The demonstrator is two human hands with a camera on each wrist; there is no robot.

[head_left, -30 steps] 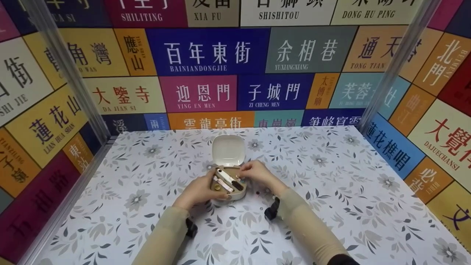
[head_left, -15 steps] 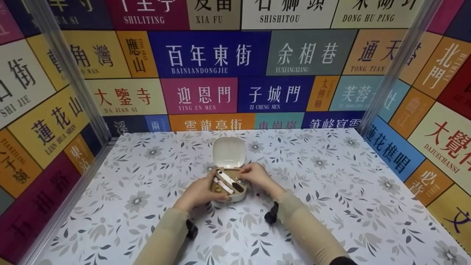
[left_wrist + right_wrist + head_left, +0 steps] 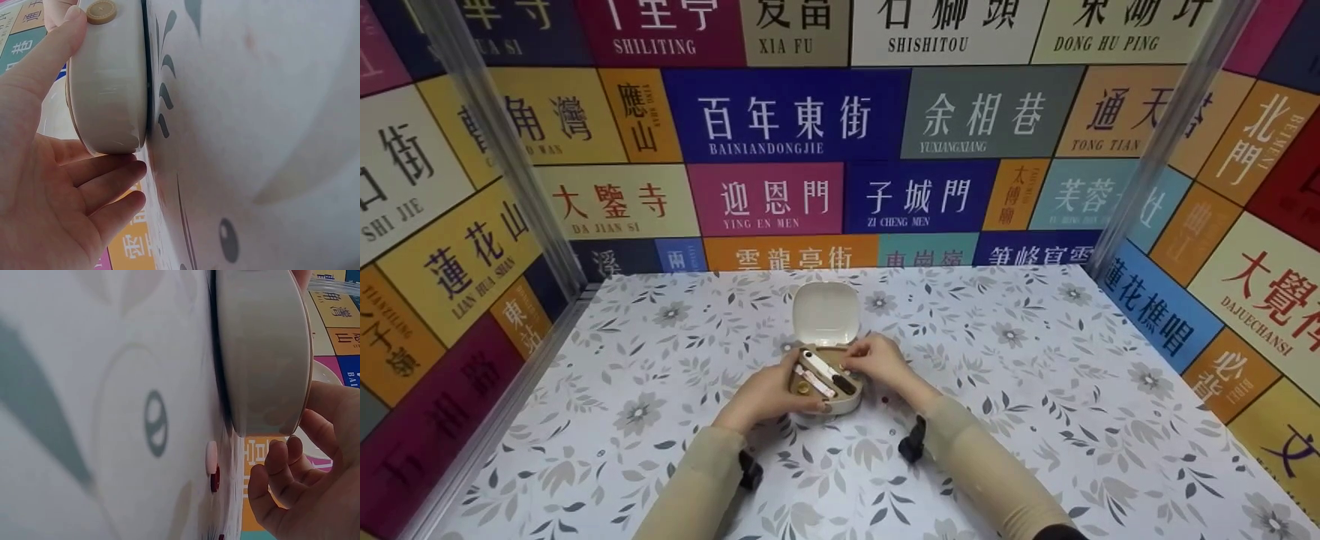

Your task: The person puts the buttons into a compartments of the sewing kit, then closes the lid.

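Compared with a second before, my right hand (image 3: 879, 361) had drawn slightly nearer and to the left over the open case (image 3: 825, 379); the case itself and its raised lid (image 3: 826, 313) had not shifted on the tabletop (image 3: 1035, 420). My left hand (image 3: 769, 390) kept the same station.

The case sat at the middle of the floral tabletop, lid hinged up on the far side. My left hand cupped its left and near wall, thumb (image 3: 53, 53) laid along the rim beside a tan button (image 3: 101, 10), the other fingers (image 3: 109, 169) straight and relaxed under the curve of the shell. My right hand hovered at the case's right rim with fingers (image 3: 281, 467) curled inward; whether the fingertips pinched anything inside, I could not tell. Small red and pink beads (image 3: 212, 467) lay on the tabletop just right of the case.
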